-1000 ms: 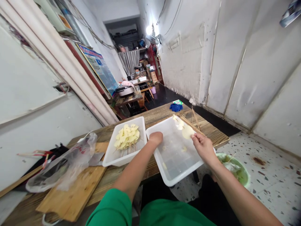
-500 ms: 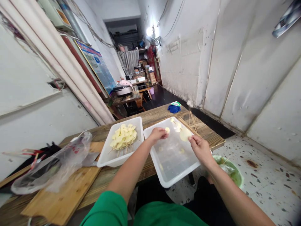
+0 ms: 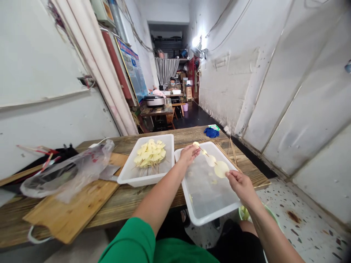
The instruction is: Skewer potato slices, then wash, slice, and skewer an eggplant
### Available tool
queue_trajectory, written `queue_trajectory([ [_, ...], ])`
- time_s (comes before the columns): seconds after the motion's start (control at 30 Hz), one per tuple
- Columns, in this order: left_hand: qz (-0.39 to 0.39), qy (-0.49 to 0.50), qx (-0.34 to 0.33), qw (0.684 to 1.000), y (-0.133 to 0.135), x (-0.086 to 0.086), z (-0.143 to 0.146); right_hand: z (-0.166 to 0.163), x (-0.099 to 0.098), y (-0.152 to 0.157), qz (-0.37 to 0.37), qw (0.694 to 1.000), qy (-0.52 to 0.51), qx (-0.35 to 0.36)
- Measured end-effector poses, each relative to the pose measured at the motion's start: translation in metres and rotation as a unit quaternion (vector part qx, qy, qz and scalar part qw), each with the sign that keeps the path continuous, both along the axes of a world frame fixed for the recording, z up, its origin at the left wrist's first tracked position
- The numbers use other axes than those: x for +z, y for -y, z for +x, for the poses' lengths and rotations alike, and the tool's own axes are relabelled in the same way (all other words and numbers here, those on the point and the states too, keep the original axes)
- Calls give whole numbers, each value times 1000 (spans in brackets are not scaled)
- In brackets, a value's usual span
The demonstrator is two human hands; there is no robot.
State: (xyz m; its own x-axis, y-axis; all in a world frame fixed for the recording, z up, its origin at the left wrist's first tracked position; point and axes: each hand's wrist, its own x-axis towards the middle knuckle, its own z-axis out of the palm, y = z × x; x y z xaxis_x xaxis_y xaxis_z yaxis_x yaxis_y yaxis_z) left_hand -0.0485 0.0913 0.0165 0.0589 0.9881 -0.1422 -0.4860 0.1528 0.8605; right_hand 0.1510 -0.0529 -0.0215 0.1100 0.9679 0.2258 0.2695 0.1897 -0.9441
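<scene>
A thin wooden skewer (image 3: 214, 161) with several pale yellow slices, likely potato, spans the gap between my hands above a white plastic tray (image 3: 201, 221). My right hand (image 3: 242, 184) is closed on the skewer's near end, beside the largest slice (image 3: 221, 170). At the far end, the fingers of my left hand (image 3: 189, 155) pinch a small potato slice (image 3: 196, 144) at the skewer's tip. A few small slices (image 3: 214, 181) lie in the tray below. To the left, a second white tray (image 3: 128, 180) holds a pile of skewered slices (image 3: 150, 153).
Bare skewers (image 3: 232, 150) lie right of the tray, with a blue cloth (image 3: 211, 132) behind. At left are a wooden cutting board (image 3: 74, 208) and a clear plastic bag (image 3: 82, 171). A green bin (image 3: 271, 212) stands on the floor. A person (image 3: 172, 84) sits far back.
My left hand has brought its small slice onto the skewer's tip. The skewer is now more plainly stretched between both hands. The view has turned slightly left.
</scene>
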Motion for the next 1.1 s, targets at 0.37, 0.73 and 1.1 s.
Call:
queue_trajectory([
  [0.37, 11, -15, 104, 994, -12, -6, -1, 0, 2, 0, -9, 1000, 21, 0],
  [0.73, 73, -53, 129, 988, -14, -12, 1, 1, 0, -1, -7, 999, 36, -3],
  [1.1, 200, -190, 137, 951, -10, -16, 2, -1, 3, -1, -1, 999, 39, -14],
])
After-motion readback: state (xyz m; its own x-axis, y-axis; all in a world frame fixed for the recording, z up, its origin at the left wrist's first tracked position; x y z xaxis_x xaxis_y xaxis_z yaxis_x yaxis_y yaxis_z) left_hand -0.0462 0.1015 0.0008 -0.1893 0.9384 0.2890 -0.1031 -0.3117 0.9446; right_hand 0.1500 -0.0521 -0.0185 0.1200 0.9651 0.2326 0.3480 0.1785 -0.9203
